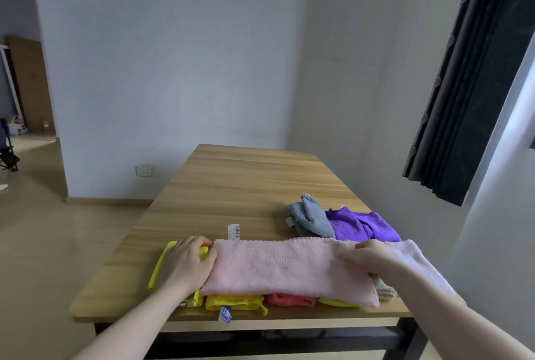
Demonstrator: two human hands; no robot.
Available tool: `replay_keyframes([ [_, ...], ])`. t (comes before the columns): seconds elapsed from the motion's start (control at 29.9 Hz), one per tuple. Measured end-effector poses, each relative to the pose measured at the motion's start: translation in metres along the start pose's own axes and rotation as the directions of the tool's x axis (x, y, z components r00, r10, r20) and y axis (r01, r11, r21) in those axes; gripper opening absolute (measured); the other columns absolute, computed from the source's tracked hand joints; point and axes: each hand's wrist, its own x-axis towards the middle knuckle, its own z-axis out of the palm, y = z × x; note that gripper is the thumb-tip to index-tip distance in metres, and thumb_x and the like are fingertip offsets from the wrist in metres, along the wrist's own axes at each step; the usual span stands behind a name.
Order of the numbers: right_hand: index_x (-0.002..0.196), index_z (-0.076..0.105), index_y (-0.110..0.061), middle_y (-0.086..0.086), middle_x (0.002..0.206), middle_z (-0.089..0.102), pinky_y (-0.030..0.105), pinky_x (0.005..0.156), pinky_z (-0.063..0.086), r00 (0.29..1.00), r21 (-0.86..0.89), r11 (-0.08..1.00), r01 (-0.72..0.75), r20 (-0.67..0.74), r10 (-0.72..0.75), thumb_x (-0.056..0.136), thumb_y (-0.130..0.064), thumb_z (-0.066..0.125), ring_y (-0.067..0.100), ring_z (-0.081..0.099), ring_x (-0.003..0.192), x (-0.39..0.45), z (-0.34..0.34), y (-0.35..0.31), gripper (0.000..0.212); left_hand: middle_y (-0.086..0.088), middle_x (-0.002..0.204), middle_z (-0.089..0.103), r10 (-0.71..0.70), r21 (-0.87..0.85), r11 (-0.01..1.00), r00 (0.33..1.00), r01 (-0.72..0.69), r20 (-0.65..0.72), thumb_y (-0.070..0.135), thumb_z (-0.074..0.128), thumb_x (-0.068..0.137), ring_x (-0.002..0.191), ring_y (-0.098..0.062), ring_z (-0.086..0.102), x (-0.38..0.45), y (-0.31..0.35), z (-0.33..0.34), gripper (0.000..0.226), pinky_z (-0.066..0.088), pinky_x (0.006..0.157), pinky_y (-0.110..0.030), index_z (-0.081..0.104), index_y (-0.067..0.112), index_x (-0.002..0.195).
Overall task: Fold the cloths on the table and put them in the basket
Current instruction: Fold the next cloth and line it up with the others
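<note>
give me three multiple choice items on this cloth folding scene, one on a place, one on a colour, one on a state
1. Where does the grey cloth lie?
A. under the pink towel
B. beyond the pink towel, beside the purple cloth
C. on the floor

2. What colour is the cloth peeking out under the middle of the pink towel's near edge?
A. green
B. black
C. red

3. How does the pink towel lie?
A. stretched in a long band across the other cloths
B. rolled into a ball
C. hanging off the table's far end

Answers:
1 B: the grey cloth touches the purple cloth behind the pink towel.
2 C: the red cloth shows between yellow cloths.
3 A: the left hand and right hand rest on its ends.
</note>
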Motion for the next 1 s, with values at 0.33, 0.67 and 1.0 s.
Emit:
replay_keyframes([
  [0.33, 0.11, 0.072, -0.011, 0.006, 0.106, 0.076, 0.037, 0.094, 0.057, 0.98, 0.388, 0.919, -0.071, 0.2, -0.008, 0.083, -0.035, 0.079, 0.022, 0.07, 0.102, 0.01, -0.016, -0.003, 0.037, 0.019, 0.116, 0.063, 0.042, -0.008, 0.999, 0.999, -0.042, -0.023, 0.062, 0.044, 0.096, 0.109, -0.009, 0.056, -0.001, -0.002, 0.005, 0.034, 0.043, 0.098, -0.032, 0.07, 0.039, 0.098],
  [0.67, 0.108, 0.069, -0.001, 0.011, 0.094, 0.078, 0.03, 0.074, 0.059, 0.943, 0.544, 0.839, 0.006, 0.275, -0.186, 0.087, -0.021, 0.074, 0.021, 0.075, 0.083, -0.011, -0.025, -0.079, 0.03, 0.018, 0.123, 0.063, 0.032, -0.064, 0.997, 0.999, -0.031, 0.006, 0.046, 0.044, 0.099, 0.113, -0.008, 0.055, -0.002, -0.003, 0.002, 0.028, 0.043, 0.098, -0.031, 0.068, 0.036, 0.11],
  [1.0, 0.085, 0.066, -0.008, 0.009, 0.08, 0.061, 0.033, 0.069, 0.047, 0.912, 0.483, 0.863, 0.144, 0.273, -0.305, 0.07, -0.016, 0.072, 0.021, 0.058, 0.074, -0.029, 0.051, -0.176, 0.018, 0.019, 0.121, 0.065, 0.02, -0.166, 0.986, 0.999, -0.012, 0.045, 0.034, 0.043, 0.093, 0.113, -0.008, 0.055, -0.001, -0.005, -0.001, 0.033, 0.046, 0.095, -0.031, 0.068, 0.036, 0.114],
])
